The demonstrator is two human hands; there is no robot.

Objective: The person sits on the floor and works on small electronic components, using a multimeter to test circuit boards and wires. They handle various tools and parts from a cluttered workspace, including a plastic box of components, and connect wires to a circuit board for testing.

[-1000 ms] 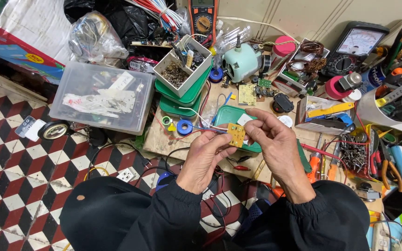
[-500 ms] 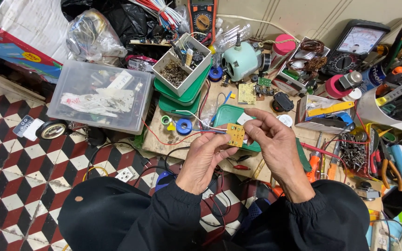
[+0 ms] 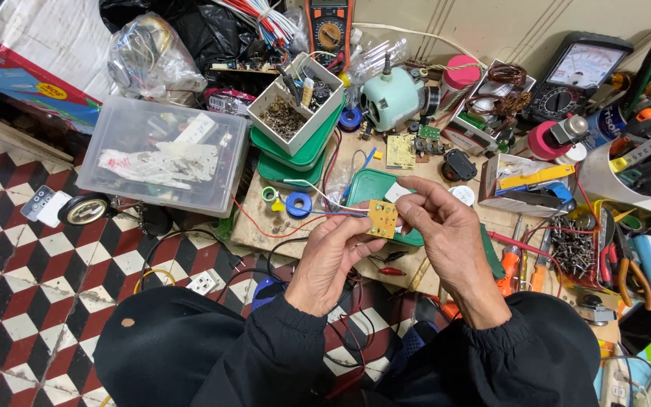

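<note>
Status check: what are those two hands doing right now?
Left hand, right hand: both pinching small yellow circuit board. Wires trail left. Nothing blocking.

Electronics repair workshop: multimeters, screwdrivers, wire spools, cluttered bench.

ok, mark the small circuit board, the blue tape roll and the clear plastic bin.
small circuit board (image 3: 383, 218), head view, middle of its yellow face.
blue tape roll (image 3: 298, 204), head view, its ring.
clear plastic bin (image 3: 114, 120), head view, lid corner.
</note>
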